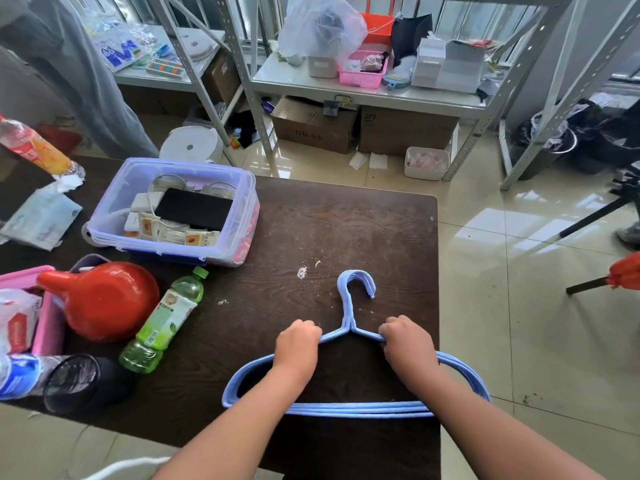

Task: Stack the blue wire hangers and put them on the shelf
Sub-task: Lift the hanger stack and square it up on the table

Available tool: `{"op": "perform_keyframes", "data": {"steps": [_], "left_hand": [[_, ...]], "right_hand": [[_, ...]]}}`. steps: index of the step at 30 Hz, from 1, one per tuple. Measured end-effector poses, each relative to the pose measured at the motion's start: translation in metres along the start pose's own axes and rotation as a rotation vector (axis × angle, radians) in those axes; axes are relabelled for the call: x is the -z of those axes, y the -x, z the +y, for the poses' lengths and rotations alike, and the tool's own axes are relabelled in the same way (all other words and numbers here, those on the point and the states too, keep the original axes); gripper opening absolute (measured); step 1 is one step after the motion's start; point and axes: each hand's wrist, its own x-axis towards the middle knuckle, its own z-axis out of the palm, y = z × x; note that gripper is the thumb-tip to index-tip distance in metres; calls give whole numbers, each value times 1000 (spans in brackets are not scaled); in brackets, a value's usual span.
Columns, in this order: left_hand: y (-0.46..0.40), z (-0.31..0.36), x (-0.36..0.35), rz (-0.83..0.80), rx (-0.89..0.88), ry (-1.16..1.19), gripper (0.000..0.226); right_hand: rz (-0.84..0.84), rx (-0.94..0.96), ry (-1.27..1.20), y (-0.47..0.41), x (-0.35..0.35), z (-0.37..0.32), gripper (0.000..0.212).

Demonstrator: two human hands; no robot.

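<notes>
Several blue wire hangers (349,306) lie stacked together on the dark wooden table (329,230), hooks aligned and pointing away from me. My left hand (298,344) grips the stack's left shoulder just beside the neck. My right hand (407,342) grips the right shoulder. The bottom bars run under my forearms, and the right end of the stack hangs past the table's right edge. The metal shelf (363,90) stands across the floor beyond the table, crowded with boxes, bags and a pink basket (362,76).
On the table's left sit a clear plastic box (173,209) of small items, a red kettle (104,299), a green bottle (166,320) on its side and a black cup (74,381). Cardboard boxes stand under the shelf. A tripod leg (595,216) crosses the floor at right.
</notes>
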Motion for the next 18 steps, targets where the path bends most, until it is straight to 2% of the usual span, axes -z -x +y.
{"op": "perform_keyframes", "data": {"steps": [6, 9, 13, 18], "left_hand": [[-7, 1, 7, -69, -28, -22, 15], [-10, 9, 14, -69, -45, -18, 17], [-17, 25, 22, -75, -50, 126, 28], [-28, 41, 26, -108, 12, 238, 19]], "right_hand": [[-57, -31, 4, 0, 13, -5, 22], [-78, 27, 23, 0, 22, -11, 24], [-101, 97, -39, -6, 30, -30, 29], [-141, 95, -33, -14, 36, -51, 31]]}}
